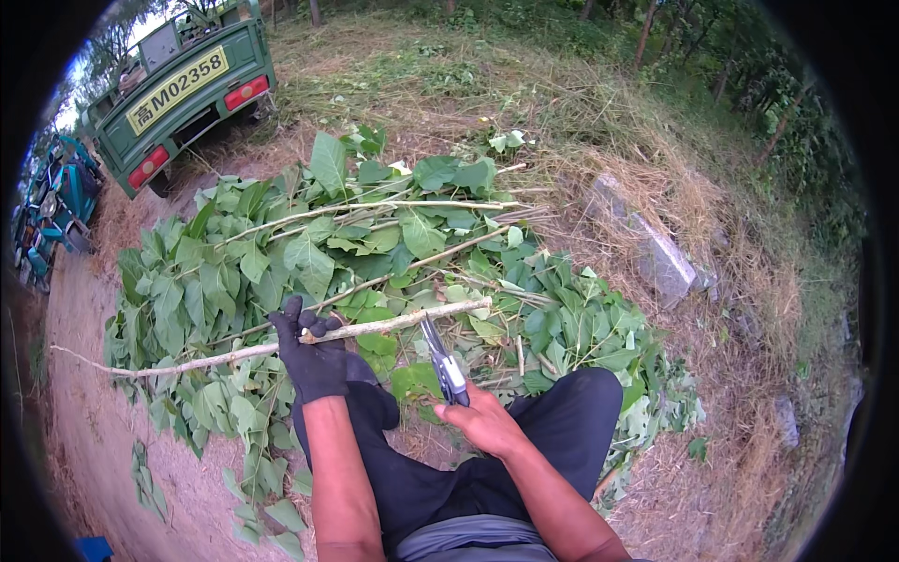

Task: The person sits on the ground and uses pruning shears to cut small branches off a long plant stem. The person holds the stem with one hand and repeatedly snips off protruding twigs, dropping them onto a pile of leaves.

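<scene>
My left hand [315, 365], in a dark glove, grips a long, pale, stripped branch [400, 323]. The branch slants from its thin tip at the left to a thicker cut end on the right. My bare right hand [484, 420] is closed around a pair of pruning shears [448, 369] with light grey handles. Their blades point up and reach the branch near its thick end; whether they touch it I cannot tell. Beneath and beyond both hands lies a heap of leafy cut branches [204, 288], several with stripped stems showing.
A green cargo tricycle [246, 53] stands at the upper left, with a teal vehicle [70, 190] beside it. Stone blocks [660, 260] lie in dry grass on the right. A smaller leafy pile [597, 316] sits by my right knee. Trees [723, 70] rise behind.
</scene>
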The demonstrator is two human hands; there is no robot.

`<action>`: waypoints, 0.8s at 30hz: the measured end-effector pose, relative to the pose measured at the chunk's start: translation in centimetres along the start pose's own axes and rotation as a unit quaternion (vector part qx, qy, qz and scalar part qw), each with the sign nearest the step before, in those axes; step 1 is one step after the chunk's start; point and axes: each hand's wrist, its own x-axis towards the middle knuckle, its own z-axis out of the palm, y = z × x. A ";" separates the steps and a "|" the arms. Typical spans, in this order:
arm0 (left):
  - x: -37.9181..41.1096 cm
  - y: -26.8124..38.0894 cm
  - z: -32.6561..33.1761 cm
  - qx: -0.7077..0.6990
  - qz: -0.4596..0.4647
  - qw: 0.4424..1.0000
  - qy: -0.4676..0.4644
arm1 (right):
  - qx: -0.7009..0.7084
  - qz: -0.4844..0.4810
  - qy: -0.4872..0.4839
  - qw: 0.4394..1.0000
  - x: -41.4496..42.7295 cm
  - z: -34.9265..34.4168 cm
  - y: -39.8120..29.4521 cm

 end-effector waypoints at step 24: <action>-0.6 -0.6 0.7 0.050 -0.066 0.996 0.034 | 0.041 -0.021 0.075 0.996 1.7 1.0 -0.5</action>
